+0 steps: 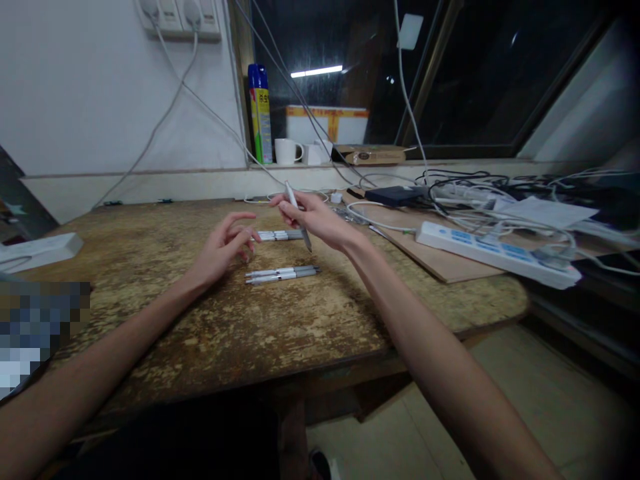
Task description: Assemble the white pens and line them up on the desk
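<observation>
The two bare arms are nearest: the left arm (145,320) and the right arm (410,313) reach over the old, worn table (200,347). The right hand (323,219) pinches a pen (307,240) up over the table. The left hand (220,250) looks empty, its fingers bent and apart.

The pen could slip if the pinch gets loose. If it drops, it could bump the near pens (281,271) and make them roll. The left fingers are close to the far pens (280,235) and could nudge them; I can't tell if they touch.

The held pen leans, with its long way running from high, far and a bit left to low, near and a bit right. Its dark end points down. The near pens lie flat, side by side, pointing left and right.
</observation>
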Demonstrator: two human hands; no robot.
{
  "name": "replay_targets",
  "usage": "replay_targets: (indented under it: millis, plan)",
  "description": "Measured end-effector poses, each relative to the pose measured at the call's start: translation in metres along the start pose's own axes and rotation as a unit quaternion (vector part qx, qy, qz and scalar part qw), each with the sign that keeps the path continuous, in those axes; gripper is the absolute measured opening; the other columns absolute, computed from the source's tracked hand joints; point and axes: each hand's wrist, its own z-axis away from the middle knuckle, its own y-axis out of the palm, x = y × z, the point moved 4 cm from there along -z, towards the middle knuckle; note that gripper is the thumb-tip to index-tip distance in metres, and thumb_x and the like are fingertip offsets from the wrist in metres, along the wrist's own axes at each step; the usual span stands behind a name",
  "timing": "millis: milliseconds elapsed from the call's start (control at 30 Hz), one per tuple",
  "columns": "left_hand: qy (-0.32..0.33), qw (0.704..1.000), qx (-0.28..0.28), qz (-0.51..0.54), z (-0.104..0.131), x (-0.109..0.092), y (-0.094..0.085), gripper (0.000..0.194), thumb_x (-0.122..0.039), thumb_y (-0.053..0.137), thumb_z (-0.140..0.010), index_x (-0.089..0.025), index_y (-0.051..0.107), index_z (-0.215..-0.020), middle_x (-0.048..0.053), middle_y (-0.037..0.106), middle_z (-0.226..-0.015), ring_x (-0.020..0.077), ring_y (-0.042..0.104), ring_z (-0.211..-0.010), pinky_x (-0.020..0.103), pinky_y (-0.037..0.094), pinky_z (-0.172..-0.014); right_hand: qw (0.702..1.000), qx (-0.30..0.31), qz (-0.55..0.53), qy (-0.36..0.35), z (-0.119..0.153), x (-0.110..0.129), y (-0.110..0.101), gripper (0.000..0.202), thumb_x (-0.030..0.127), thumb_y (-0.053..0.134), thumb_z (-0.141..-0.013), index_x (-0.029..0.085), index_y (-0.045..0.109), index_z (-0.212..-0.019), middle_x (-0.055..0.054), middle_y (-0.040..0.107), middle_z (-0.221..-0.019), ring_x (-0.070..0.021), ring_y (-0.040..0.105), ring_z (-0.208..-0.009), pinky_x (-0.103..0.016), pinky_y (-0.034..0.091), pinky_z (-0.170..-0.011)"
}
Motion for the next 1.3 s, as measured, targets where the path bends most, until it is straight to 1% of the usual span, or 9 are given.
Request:
replay_targets:
  millis: [233,367,500,667,833,933,1033,1133,1300]
  plan:
    - [0.044,0.998,0.037,-0.024,0.005,-0.017,0.007,0.06,-0.041,0.073,-0.088,-0.028,0.053,-0.143,0.005,0.071,-0.101,0.0178,0.064,-0.079,0.029,0.05,-0.068,0.98,0.134,0.146,0.01,0.003,-0.01,0.016,0.015,0.03,0.066,-0.092,0.021,0.056,-0.085,0.001,0.057,-0.071,-0.0133,0.046,-0.064,-0.026,0.033,-0.056]
    - [0.05,0.997,0.051,-0.04,0.006,-0.017,0.009,0.044,-0.046,0.073,-0.088,-0.023,0.065,-0.125,0.008,0.074,-0.109,0.0216,0.068,-0.091,0.03,0.051,-0.075,0.956,0.238,0.168,0.04,0.005,-0.013,0.029,0.013,0.03,0.065,-0.091,0.021,0.056,-0.091,0.001,0.061,-0.071,-0.0134,0.048,-0.061,-0.026,0.035,-0.053]
    - [0.031,0.997,0.034,-0.062,0.001,-0.011,0.003,0.04,-0.052,0.074,-0.087,-0.02,0.07,-0.11,0.008,0.076,-0.102,0.0206,0.068,-0.084,0.029,0.05,-0.072,0.96,0.206,0.173,0.075,0.009,-0.011,0.024,0.023,0.035,0.069,-0.09,0.021,0.055,-0.102,0.002,0.064,-0.072,-0.0124,0.05,-0.059,-0.024,0.035,-0.05]
    - [-0.025,0.996,-0.043,-0.079,-0.006,0.0,-0.017,0.045,-0.062,0.073,-0.082,-0.019,0.07,-0.095,0.006,0.072,-0.089,0.02,0.064,-0.081,0.027,0.051,-0.067,0.967,0.101,0.218,0.09,0.02,-0.012,-0.011,0.023,0.042,0.061,-0.096,0.019,0.06,-0.098,0.0,0.062,-0.074,-0.0111,0.048,-0.059,-0.024,0.035,-0.051]
    - [-0.044,0.981,0.023,-0.188,-0.01,0.01,-0.022,0.043,-0.06,0.061,-0.09,-0.019,0.067,-0.078,0.001,0.062,-0.072,0.0143,0.052,-0.064,0.024,0.041,-0.059,0.974,0.07,0.198,0.086,0.036,-0.018,-0.034,0.019,0.035,0.059,-0.098,0.017,0.063,-0.101,0.0,0.06,-0.077,-0.0118,0.05,-0.066,-0.024,0.037,-0.059]
    - [-0.042,0.973,0.085,-0.212,-0.009,0.011,-0.017,0.038,-0.057,0.061,-0.09,-0.02,0.071,-0.083,0.003,0.066,-0.079,0.0169,0.057,-0.072,0.026,0.043,-0.066,0.969,0.073,0.222,0.082,0.042,-0.024,-0.041,0.021,0.035,0.061,-0.096,0.016,0.065,-0.093,-0.001,0.06,-0.076,-0.0122,0.049,-0.067,-0.025,0.035,-0.059]
    - [-0.047,0.96,0.154,-0.23,-0.006,0.01,-0.014,0.034,-0.054,0.065,-0.088,-0.023,0.075,-0.094,0.005,0.072,-0.094,0.0204,0.063,-0.087,0.029,0.046,-0.077,0.957,0.122,0.248,0.088,0.045,-0.034,-0.046,0.024,0.036,0.063,-0.094,0.014,0.069,-0.09,-0.001,0.062,-0.075,-0.0118,0.047,-0.063,-0.026,0.034,-0.059]
    - [-0.063,0.942,0.209,-0.256,-0.003,0.012,-0.014,0.034,-0.054,0.065,-0.088,-0.023,0.076,-0.097,0.005,0.073,-0.093,0.0204,0.063,-0.086,0.029,0.045,-0.075,0.943,0.163,0.276,0.093,0.044,-0.044,-0.048,0.025,0.036,0.064,-0.092,0.013,0.072,-0.086,-0.003,0.066,-0.077,-0.0128,0.05,-0.066,-0.026,0.038,-0.062]
    - [-0.068,0.93,0.228,-0.28,-0.001,0.014,-0.017,0.037,-0.056,0.064,-0.087,-0.023,0.077,-0.097,0.004,0.074,-0.093,0.0202,0.064,-0.085,0.028,0.046,-0.073,0.927,0.199,0.306,0.083,0.044,-0.048,-0.048,0.022,0.033,0.066,-0.091,0.013,0.075,-0.09,-0.005,0.072,-0.085,-0.0155,0.058,-0.075,-0.027,0.045,-0.072]
